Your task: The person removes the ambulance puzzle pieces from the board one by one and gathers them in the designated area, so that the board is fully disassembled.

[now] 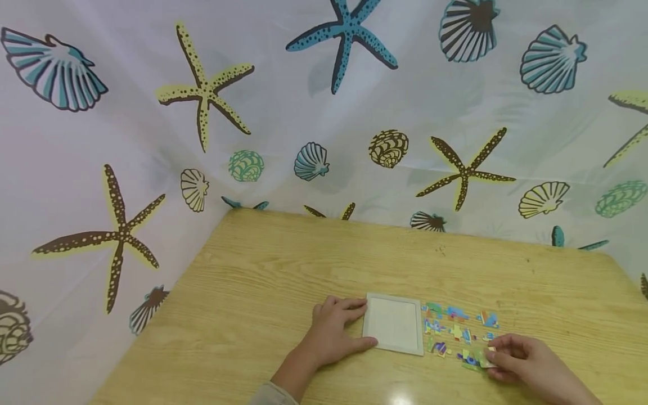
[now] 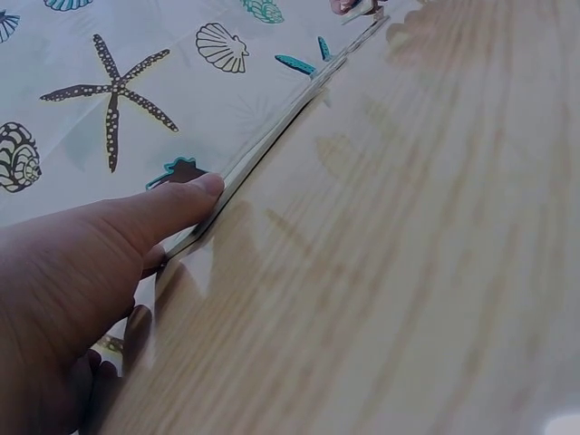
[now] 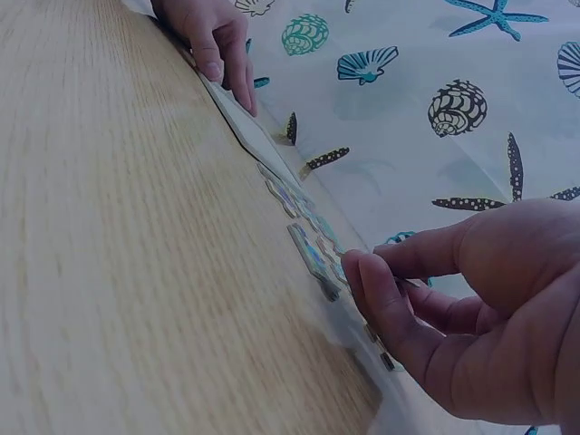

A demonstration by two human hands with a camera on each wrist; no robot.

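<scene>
My left hand (image 1: 331,331) rests at the left side of a square puzzle tray (image 1: 420,332) with a pale raised rim. Its thumb touches the rim's lower left and its forefinger the upper left corner; in the left wrist view, the thumb (image 2: 186,204) lies along the edge. To the tray's right, several colourful jigsaw pieces (image 1: 457,332) lie spread on the table. My right hand (image 1: 526,363) pinches a jigsaw piece (image 1: 489,358) between thumb and fingers, low over the nearest loose pieces. In the right wrist view, the fingers mostly hide that piece.
The wood-grain table (image 1: 283,253) extends behind and to the left of the tray. A white cloth (image 1: 283,112) printed with starfish and shells hangs along its far and left edges.
</scene>
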